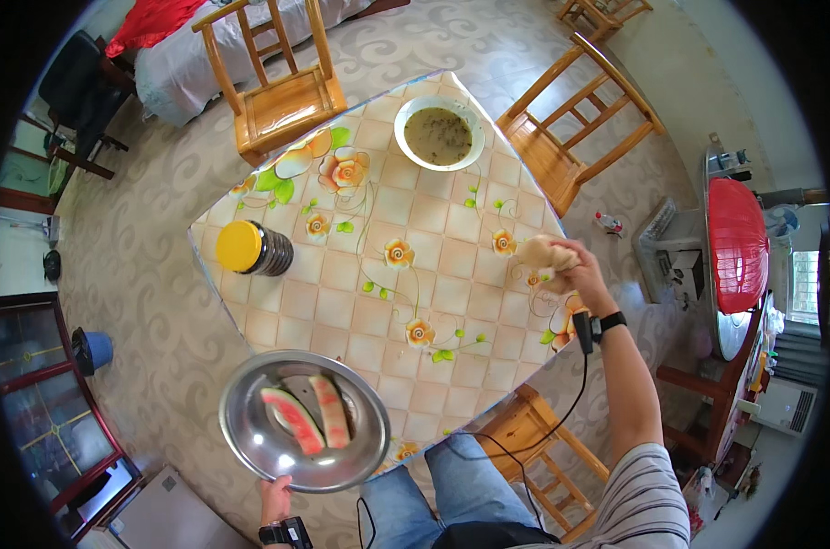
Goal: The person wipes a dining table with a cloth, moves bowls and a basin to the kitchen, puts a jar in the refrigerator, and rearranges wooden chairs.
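My left hand point(276, 497) grips the near rim of a stainless steel basin point(243, 439), held at the table's near left corner. Two eaten watermelon rinds point(295, 420) lie inside it. My right hand point(583, 274) is closed on a pale, crumpled cloth point(549, 255) over the right side of the table. A flowered, checked tablecloth point(435, 295) covers the table. At its far corner stands a white bowl point(402, 141) of greenish soup with dark bits. A dark, ribbed jar point(274, 252) with a yellow lid point(238, 247) is near the left corner.
Wooden chairs stand at the far left point(288, 110), far right point(545, 154) and near right point(518, 425) of the table. A black cable point(573, 412) hangs from my right wrist towards my lap. A small bottle point(608, 222) lies on the floor at right; a blue bin point(98, 348) stands at left.
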Available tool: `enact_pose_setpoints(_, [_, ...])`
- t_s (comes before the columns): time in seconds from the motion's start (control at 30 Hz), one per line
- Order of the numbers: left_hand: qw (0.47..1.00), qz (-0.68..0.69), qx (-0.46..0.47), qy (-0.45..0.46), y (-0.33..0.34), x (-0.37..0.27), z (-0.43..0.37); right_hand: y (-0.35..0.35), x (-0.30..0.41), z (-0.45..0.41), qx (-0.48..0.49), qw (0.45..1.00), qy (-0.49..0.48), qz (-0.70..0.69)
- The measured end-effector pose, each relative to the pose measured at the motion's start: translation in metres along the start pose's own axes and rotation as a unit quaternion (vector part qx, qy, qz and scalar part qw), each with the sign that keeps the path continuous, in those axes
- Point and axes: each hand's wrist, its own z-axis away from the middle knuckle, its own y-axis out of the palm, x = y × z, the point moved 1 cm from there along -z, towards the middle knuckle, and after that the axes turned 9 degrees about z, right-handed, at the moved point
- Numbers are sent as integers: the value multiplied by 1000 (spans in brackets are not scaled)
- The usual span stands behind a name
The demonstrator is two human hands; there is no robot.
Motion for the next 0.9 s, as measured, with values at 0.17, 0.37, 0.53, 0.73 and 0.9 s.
enact_pose_setpoints(0.17, [992, 105, -47, 49, -19, 15, 13, -57, -131, -7, -329, 861, -154, 357])
enact_pose_setpoints(0.37, [973, 217, -62, 52, -110, 56, 11, 85, -117, 27, -337, 883, -125, 301])
enact_pose_setpoints(0.53, [970, 221, -95, 45, -167, 79, 6, 234, -63, 67, -290, 889, -120, 334])
enact_pose_setpoints(0.73, [973, 213, -83, 13, -220, 115, -33, 369, -30, 101, -208, 910, -140, 331])
enact_pose_setpoints(0.9, [983, 176, -52, -6, -207, 113, -74, 381, -54, 75, -111, 979, -154, 80])
